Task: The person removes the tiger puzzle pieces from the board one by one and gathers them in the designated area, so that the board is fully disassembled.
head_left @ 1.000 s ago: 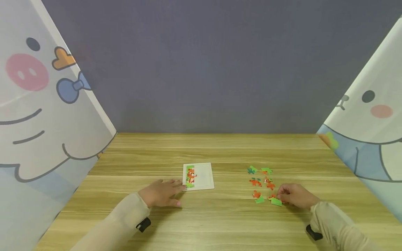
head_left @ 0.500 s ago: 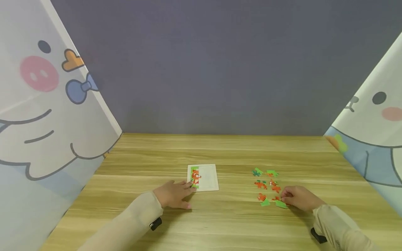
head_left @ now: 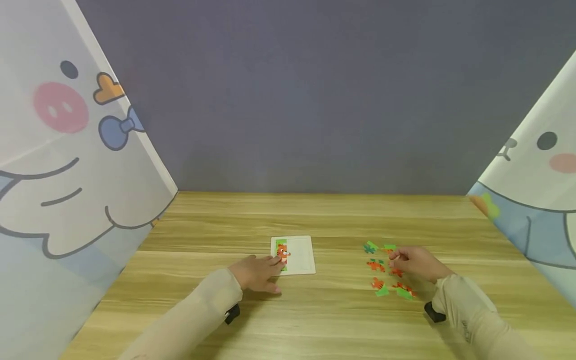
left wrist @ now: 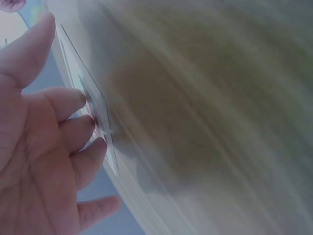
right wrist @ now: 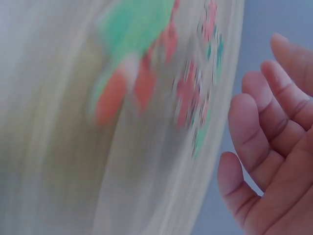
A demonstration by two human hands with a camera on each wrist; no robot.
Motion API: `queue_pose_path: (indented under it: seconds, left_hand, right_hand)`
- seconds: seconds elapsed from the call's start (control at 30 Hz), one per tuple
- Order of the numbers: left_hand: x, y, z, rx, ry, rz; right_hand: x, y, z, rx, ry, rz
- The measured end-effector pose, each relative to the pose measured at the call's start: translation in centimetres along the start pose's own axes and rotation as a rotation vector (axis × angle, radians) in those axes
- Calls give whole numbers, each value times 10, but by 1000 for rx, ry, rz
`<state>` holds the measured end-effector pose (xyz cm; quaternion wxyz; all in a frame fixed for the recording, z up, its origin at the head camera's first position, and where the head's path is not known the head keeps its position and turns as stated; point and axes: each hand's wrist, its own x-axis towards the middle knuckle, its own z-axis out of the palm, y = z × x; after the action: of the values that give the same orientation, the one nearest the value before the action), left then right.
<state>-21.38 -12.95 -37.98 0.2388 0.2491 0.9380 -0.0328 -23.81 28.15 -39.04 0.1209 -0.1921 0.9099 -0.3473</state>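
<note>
A white puzzle tray (head_left: 302, 256) lies flat on the table, with a strip of joined tiger pieces (head_left: 281, 246) along its left side. My left hand (head_left: 257, 273) rests its fingertips on that strip, fingers extended, thumb on the near side; the left wrist view shows the same touch at the tray's edge. Over the loose jigsaw pieces (head_left: 375, 266), orange and green, hovers my right hand (head_left: 417, 263), partly covering some of them. In the right wrist view its fingers are loosely bent, thumb apart, and nothing is between them.
The loose pieces lie in small groups right of the tray, including a green and orange pair (head_left: 405, 293) nearest the person. A wooden tabletop (head_left: 342, 315) runs back to a grey panel (head_left: 315, 100), with cartoon-printed panels on both sides.
My right hand has left the near right pieces and moved farther back over the group. My left hand stays on the tray. The head view has shifted slightly.
</note>
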Motion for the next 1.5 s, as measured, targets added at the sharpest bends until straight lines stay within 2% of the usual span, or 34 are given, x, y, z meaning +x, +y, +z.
queue_pose_path:
  seconds: [0.23,0.43,0.6,0.7,0.8,1.0,1.27,1.5]
  left_hand:
    - [8,10,-1,37,-3,48]
    - [18,19,-1,104,5,83]
    - [21,23,-5,102,-20,58]
    - [21,24,-7,81,-42,39]
    - [22,26,-7,85,-44,47]
    - [21,28,-7,110,-24,44]
    - [23,27,-6,68,-43,33]
    - [25,26,-6,108,-42,45]
  right_hand:
    - [23,-19,19,0,-38,-13]
    - [51,-47,42,-18,-60,-39]
    - [83,-75,64,-46,-66,-74]
    - [100,-86,78,-40,-78,-68]
    - [110,-92,90,-39,-85,-35]
    - [124,-101,98,-64,-70,4]
    - [134,-107,105,-162,-79,-9]
    - [140,-113,109,-235,-99,-21]
